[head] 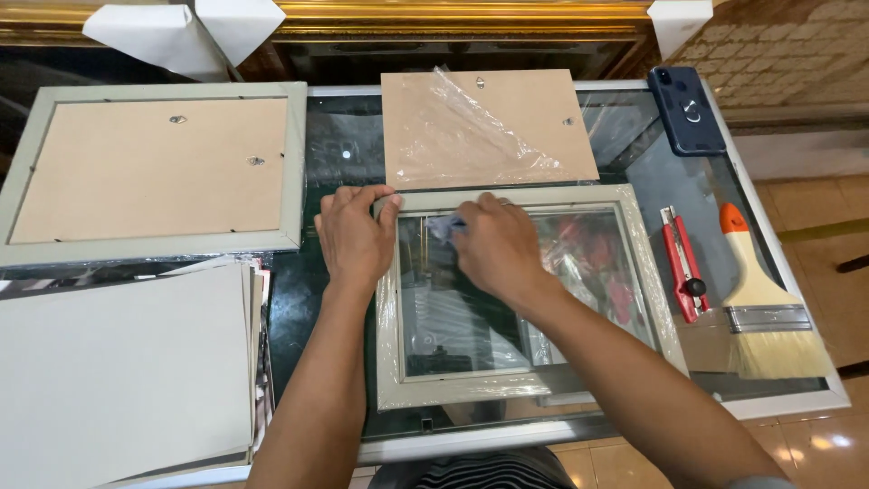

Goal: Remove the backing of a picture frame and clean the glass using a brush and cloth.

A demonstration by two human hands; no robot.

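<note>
Grey-green wood frames the glass under my hands: the small picture frame [516, 385] lies flat on the glass desk [778, 403], straight in front of me. My left hand [355, 237] rests on its upper left corner, fingers spread flat, holding nothing. My right hand [496, 246] presses a small bluish cloth [445, 226] against the pane near the top edge. Just beyond lies a brown backing board [552, 109] under clear plastic; a red cutter [681, 263] and brush [765, 308] sit to the right.
</note>
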